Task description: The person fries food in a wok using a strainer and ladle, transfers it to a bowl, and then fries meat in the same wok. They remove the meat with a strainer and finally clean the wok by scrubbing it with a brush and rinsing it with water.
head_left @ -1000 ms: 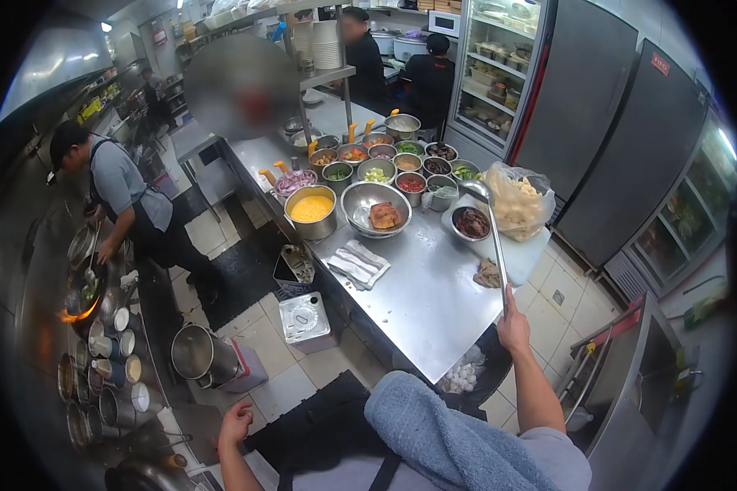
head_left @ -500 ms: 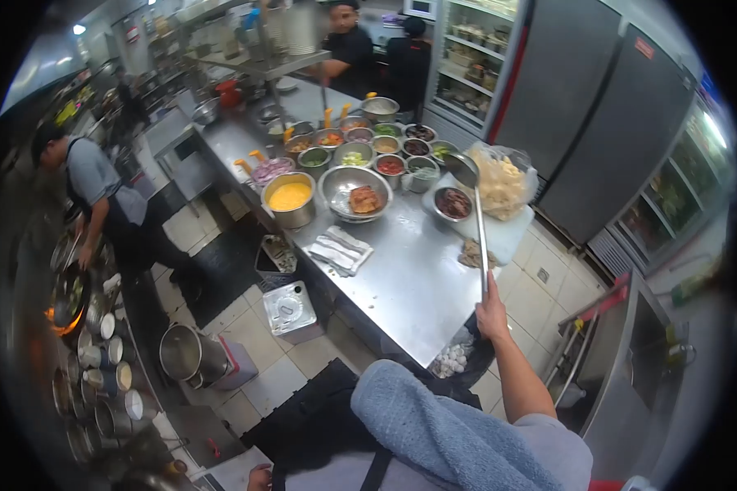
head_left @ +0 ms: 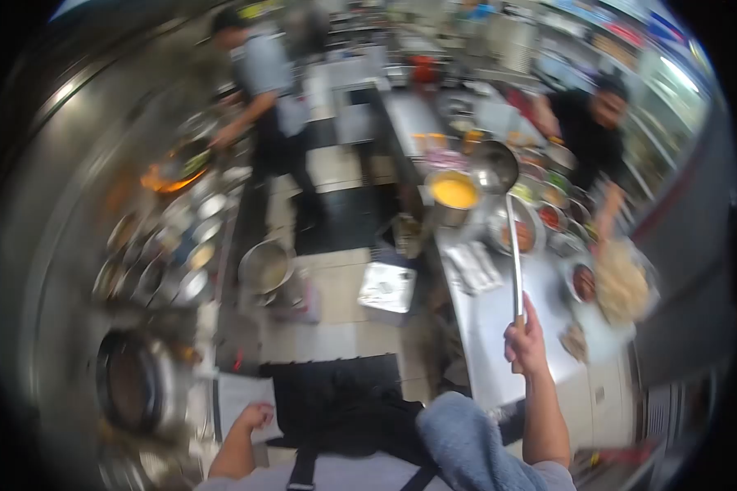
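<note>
Since the earlier frames the view has swung to the left and become blurred by motion, so the steel counter [head_left: 499, 327] now runs up the right half of the picture, and the ladle bowl has travelled away from the cutting board end toward the pots at the counter's left edge. The right hand [head_left: 526, 344] is closed around the end of the handle of the long steel ladle [head_left: 513, 245], which rises almost straight up from the fist; its round bowl hangs above the counter, just beside the steel pot of yellow liquid [head_left: 454, 195] standing at the left edge of the counter. Under the handle sits a large steel mixing bowl [head_left: 516, 231] with something reddish inside, too blurred to name. A folded striped cloth [head_left: 475, 268] lies on the counter near its left edge, left of the handle. The left hand [head_left: 254, 416] is low, curled into a loose fist, touching nothing that I can see, near the dark wok [head_left: 131, 385] on the cooking range. A bag of pale food [head_left: 621, 282] lies toward the right edge of the counter. Another person in a grey shirt [head_left: 262, 74] works at a flaming wok [head_left: 172, 172] further up the range.
</note>
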{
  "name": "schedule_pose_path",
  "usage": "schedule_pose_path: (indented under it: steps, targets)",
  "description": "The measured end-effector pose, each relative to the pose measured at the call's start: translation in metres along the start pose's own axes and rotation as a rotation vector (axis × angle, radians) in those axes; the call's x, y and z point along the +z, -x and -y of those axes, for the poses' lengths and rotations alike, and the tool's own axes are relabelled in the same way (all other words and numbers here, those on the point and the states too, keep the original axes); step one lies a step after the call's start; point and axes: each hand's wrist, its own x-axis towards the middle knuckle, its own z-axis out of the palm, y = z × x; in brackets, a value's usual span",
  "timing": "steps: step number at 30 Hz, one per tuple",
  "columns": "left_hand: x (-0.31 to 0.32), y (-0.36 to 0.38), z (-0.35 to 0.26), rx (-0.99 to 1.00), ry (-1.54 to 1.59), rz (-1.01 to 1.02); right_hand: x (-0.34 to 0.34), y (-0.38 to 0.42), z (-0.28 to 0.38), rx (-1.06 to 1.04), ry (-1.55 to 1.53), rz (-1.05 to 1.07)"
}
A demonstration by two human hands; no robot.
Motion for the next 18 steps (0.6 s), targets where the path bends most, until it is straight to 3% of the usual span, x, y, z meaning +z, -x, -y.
schedule_pose_path:
  steps: [5, 11, 13, 14, 15, 18]
  targets:
    - [-0.015, 0.076, -0.023, 0.016, 0.182, -0.18, 0.1, -0.059, -0.038, 0.084, -0.03, 0.339]
    - [0.002, 0.146, 0.078, 0.05, 0.419, -0.433, 0.22, -0.057, -0.051, 0.289, 0.257, 0.879]
    - [0.009, 0.162, 0.123, 0.117, 0.529, -0.681, 0.265, -0.059, -0.054, 0.308, 0.366, 1.017]
    - [0.003, 0.186, 0.115, 0.073, 0.381, -0.827, 0.293, -0.054, -0.046, 0.352, 0.426, 1.042]
    - [-0.003, 0.181, 0.147, 0.052, 0.345, -0.952, 0.315, -0.055, -0.053, 0.336, 0.407, 1.098]
    - [-0.042, 0.254, 0.119, 0.087, 0.416, -1.307, 0.391, -0.056, -0.067, 0.28, 0.337, 1.246]
